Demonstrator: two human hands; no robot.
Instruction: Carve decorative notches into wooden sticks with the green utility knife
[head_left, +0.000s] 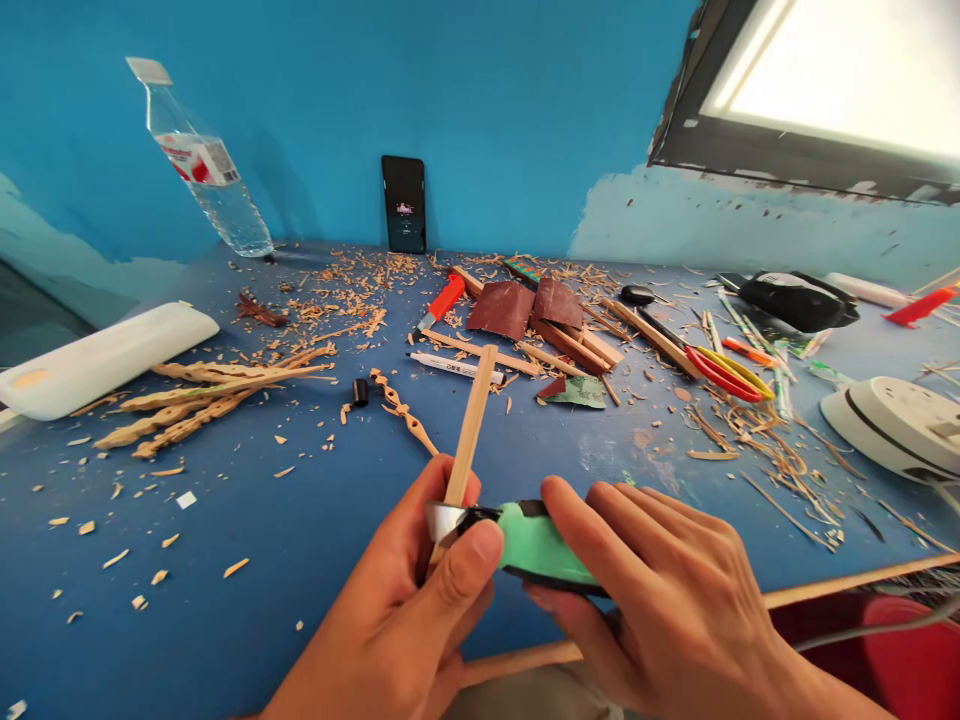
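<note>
In my left hand [409, 600] is a slim, squared wooden stick [475, 415], pointing up and away from me. My right hand [667, 570] grips a utility knife [544, 545] with a green and black handle. Its short metal blade lies across the lower part of the stick, and my left thumb presses near the knife's black front end. The stick's bottom end is mostly hidden by my fingers. Just beyond my left hand lies a carved wooden stick [405, 412] with notches, beside a small black cap [361, 391].
Wood shavings cover much of the blue table [300, 520]. Carved sticks [217, 395] lie left, near a white oblong object [109, 355] and a water bottle [210, 180]. Behind are a phone [404, 205], a marker [454, 366], a red cutter [441, 303], sandpaper [501, 309] and scissors [724, 372].
</note>
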